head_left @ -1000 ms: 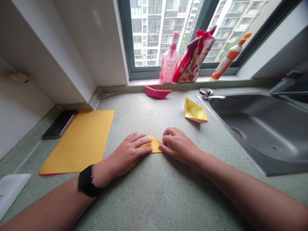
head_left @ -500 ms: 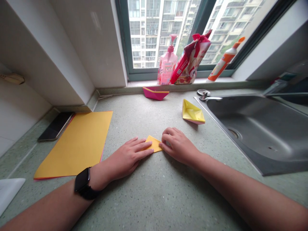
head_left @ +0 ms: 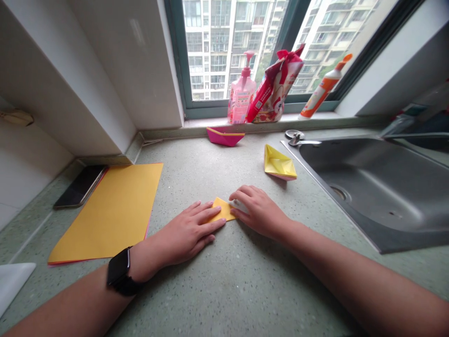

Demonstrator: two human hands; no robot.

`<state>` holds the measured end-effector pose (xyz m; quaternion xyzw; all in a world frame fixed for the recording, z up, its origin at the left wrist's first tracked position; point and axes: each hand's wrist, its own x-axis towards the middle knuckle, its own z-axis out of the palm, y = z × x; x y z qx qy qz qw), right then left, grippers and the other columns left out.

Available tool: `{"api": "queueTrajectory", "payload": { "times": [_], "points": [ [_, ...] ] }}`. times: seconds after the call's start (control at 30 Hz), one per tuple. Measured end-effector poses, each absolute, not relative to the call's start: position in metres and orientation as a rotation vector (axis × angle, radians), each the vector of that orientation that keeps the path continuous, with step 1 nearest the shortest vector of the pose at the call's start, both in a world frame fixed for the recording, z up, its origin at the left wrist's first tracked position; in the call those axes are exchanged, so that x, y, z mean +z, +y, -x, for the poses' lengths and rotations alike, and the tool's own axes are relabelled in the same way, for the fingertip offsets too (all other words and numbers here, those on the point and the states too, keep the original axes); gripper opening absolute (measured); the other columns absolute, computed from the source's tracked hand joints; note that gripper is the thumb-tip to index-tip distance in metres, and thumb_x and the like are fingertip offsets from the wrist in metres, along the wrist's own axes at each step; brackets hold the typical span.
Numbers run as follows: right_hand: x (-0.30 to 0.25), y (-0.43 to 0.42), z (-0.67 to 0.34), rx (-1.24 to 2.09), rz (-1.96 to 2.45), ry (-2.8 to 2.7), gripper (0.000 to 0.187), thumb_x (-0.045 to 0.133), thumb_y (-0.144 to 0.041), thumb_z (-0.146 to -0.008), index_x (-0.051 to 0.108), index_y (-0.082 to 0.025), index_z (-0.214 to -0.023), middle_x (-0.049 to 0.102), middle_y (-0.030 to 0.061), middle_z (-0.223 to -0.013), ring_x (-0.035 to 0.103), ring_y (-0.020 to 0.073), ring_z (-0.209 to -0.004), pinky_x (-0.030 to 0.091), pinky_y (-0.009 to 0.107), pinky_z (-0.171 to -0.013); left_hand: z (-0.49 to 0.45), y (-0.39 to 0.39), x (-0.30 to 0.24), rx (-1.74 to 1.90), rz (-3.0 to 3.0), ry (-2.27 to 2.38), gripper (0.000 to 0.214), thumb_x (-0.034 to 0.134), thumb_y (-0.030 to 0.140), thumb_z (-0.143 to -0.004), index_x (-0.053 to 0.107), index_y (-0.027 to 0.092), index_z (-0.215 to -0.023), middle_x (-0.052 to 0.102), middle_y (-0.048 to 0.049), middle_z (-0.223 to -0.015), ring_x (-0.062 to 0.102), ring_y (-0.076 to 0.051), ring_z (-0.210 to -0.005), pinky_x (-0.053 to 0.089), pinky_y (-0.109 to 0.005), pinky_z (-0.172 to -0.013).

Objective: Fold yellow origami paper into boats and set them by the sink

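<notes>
At the lower centre of the frame, a small folded yellow paper triangle (head_left: 221,210) lies on the speckled green stone countertop (head_left: 182,299), between the two hands. The left hand (head_left: 184,229) rests nearly flat, its fingers slightly spread, with their tips on the paper's left part. The right hand (head_left: 259,210) arches over the right end with its fingers curled and close together, though the view does not show whether they pinch the paper or only press on it. Firm, flat fingertip pressure from both sides suits this work: it keeps the layers from sliding and the edges lined up.

Counted, there are two folded paper boats: one magenta paper boat (head_left: 224,137) at upper centre and one yellow paper boat (head_left: 279,163) right of centre. At the left lie one stack of orange-yellow paper sheets (head_left: 105,213) and one black smartphone (head_left: 80,186), just beside it. The windowsill at the top holds three things — one pink pump bottle (head_left: 241,96), one red-and-white plastic pouch (head_left: 273,91) and one orange-and-white squeeze bottle (head_left: 319,91). One stainless steel sink (head_left: 372,187) fills the right side.
</notes>
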<state>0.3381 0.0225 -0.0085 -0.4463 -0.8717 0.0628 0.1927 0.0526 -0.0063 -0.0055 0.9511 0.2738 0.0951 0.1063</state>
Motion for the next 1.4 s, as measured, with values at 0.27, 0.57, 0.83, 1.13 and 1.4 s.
{"api": "queueTrajectory", "payload": {
  "times": [0.27, 0.57, 0.83, 1.13, 1.4],
  "points": [
    [-0.002, 0.02, -0.336, 0.257, 1.258, -2.504, 0.011, 0.086, -0.033, -0.095, 0.078, -0.025, -0.094, 0.075, 0.004, -0.096, 0.066, 0.0243, -0.093, 0.042, 0.039, -0.086, -0.054, -0.008, -0.007, 0.227, -2.826, 0.827, 0.053, 0.049, 0.043, -0.117, 0.049, 0.028, -0.168, 0.052, -0.0146, -0.17, 0.045, -0.039, -0.161, 0.037, -0.066, -0.132],
    [0.015, 0.026, -0.344, 0.335, 1.554, -2.559, 0.019, 0.092, -0.036, -0.09, 0.078, -0.024, -0.093, 0.075, 0.0065, -0.103, 0.066, 0.0265, -0.1, 0.04, 0.038, -0.084, -0.056, -0.009, -0.007, 0.192, -2.807, 0.877, 0.054, 0.049, 0.049, -0.116, 0.05, 0.031, -0.167, 0.054, -0.0117, -0.168, 0.045, -0.038, -0.159, 0.029, -0.068, -0.134],
    [0.027, 0.038, -0.366, 0.432, 1.664, -2.614, 0.022, 0.091, -0.037, -0.088, 0.075, -0.022, -0.084, 0.073, 0.0061, -0.096, 0.065, 0.0225, -0.09, 0.037, 0.034, -0.073, -0.056, -0.008, -0.009, 0.145, -2.807, 0.893, 0.052, 0.047, 0.051, -0.116, 0.056, 0.029, -0.163, 0.053, -0.013, -0.17, 0.043, -0.04, -0.16, 0.03, -0.069, -0.133],
    [0.014, 0.038, -0.36, 0.483, 1.152, -2.335, 0.006, 0.076, -0.024, -0.1, 0.08, -0.023, -0.096, 0.074, 0.0035, -0.094, 0.068, 0.0171, -0.084, 0.051, 0.032, -0.08, -0.056, -0.008, -0.007, 0.206, -2.811, 0.885, 0.048, 0.05, 0.05, -0.116, 0.06, 0.029, -0.158, 0.055, -0.0123, -0.168, 0.044, -0.039, -0.16, 0.029, -0.067, -0.133],
    [-0.015, 0.03, -0.343, 0.44, 0.916, -2.526, 0.012, 0.078, -0.025, -0.1, 0.088, -0.028, -0.106, 0.078, 0.005, -0.1, 0.07, 0.0181, -0.088, 0.051, 0.034, -0.082, -0.057, -0.01, -0.001, 0.244, -2.813, 0.887, 0.04, 0.054, 0.042, -0.115, 0.066, 0.029, -0.152, 0.061, -0.009, -0.164, 0.046, -0.035, -0.159, 0.025, -0.067, -0.135]
  ]
}}
